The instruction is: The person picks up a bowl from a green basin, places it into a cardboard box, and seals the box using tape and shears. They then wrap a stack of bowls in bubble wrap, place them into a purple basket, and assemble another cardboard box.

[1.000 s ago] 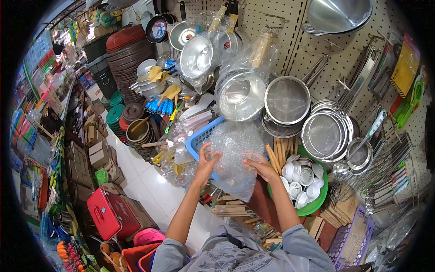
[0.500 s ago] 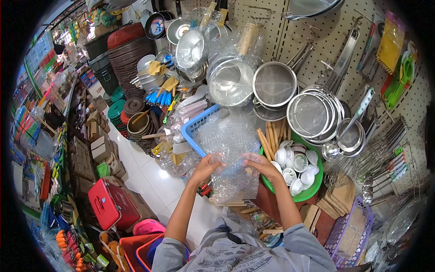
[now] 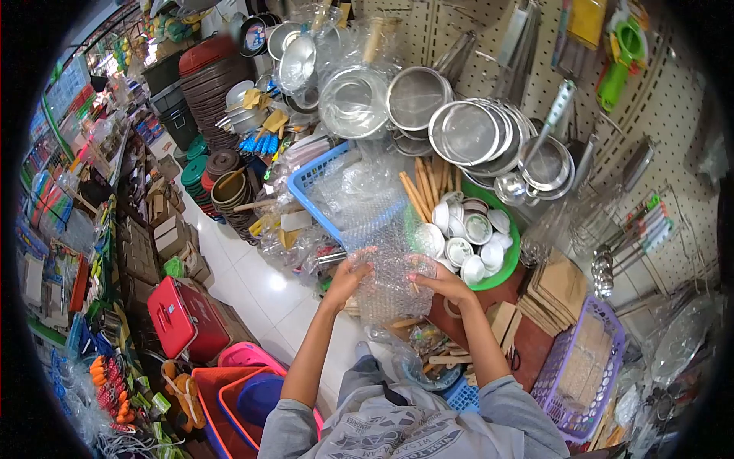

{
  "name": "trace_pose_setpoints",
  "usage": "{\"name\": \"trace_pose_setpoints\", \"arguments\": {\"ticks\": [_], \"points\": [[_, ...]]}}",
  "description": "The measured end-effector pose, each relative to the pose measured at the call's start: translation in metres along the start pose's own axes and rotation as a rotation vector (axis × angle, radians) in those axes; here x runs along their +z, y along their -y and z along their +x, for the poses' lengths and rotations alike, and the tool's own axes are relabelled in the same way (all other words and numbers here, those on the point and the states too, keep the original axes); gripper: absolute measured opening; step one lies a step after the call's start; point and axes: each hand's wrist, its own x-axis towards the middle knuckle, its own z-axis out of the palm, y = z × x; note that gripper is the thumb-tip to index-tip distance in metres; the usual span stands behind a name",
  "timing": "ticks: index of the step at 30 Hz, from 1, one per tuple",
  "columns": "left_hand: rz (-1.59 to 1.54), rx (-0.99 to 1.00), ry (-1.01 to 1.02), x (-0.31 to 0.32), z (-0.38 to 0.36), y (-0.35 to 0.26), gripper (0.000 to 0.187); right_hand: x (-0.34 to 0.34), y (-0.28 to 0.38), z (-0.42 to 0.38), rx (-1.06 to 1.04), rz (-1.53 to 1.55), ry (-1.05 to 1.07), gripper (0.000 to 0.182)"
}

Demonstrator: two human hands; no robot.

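Observation:
A sheet of clear bubble wrap (image 3: 391,294) hangs in front of my body, stretched between both hands. Its left edge is gripped by my left hand (image 3: 346,279), and my right hand (image 3: 443,281) pinches the opposite edge, partly seen through the plastic. The top of the sheet overlaps a blue plastic basket (image 3: 317,210), where more clear plastic lies. Just beyond my right hand is a green basin (image 3: 511,264) full of small white bowls (image 3: 475,229). Several wooden sticks (image 3: 417,195) stand at the basin's left side.
Metal strainers (image 3: 466,134) and a ladle (image 3: 511,187) hang from the pegboard ahead. A purple basket (image 3: 592,375) and stacked wooden boards (image 3: 556,287) sit at right. To the left are a tiled aisle, a red case (image 3: 183,315) and orange bins (image 3: 222,398).
My view has turned to the right, so the wall goods appear farther left. Both hands and the bubble wrap have come slightly nearer my body, and more of the blue basket's inside shows.

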Motion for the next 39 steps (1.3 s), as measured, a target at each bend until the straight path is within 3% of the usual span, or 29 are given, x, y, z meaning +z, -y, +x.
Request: {"name": "trace_pose_setpoints", "arguments": {"ticks": [9,12,15,18,24,27,29,32,39], "points": [[0.057,0.047,0.073,0.068,-0.042,0.041,0.039,-0.011,-0.041,-0.105,-0.109,-0.022,-0.039,0.061],[0.285,0.231,0.146,0.09,-0.054,0.054,0.045,-0.011,-0.048,-0.144,-0.03,0.06,-0.075,0.066],[0.348,0.261,0.251,0.115,-0.06,0.062,0.049,-0.014,-0.057,-0.178,-0.041,0.077,-0.13,0.066],[0.213,0.131,0.407,0.141,-0.064,0.069,0.045,-0.02,-0.069,-0.209,-0.061,0.042,-0.196,0.066],[0.292,0.052,0.551,0.193,-0.065,0.064,0.032,-0.027,-0.078,-0.266,-0.063,-0.096,-0.357,0.059],[0.332,-0.072,0.557,0.21,-0.059,0.063,0.028,-0.031,-0.087,-0.285,-0.062,-0.035,-0.409,0.056],[0.319,-0.045,0.567,0.217,-0.051,0.069,0.026,-0.032,-0.092,-0.293,-0.025,0.068,-0.457,0.055],[0.268,-0.062,0.55,0.225,-0.035,0.087,0.024,-0.037,-0.089,-0.303,-0.023,0.443,-0.53,0.054],[0.097,-0.229,0.544,0.235,-0.009,0.106,0.022,-0.066,-0.138,-0.283,-0.161,0.31,-0.935,0.036]]}}
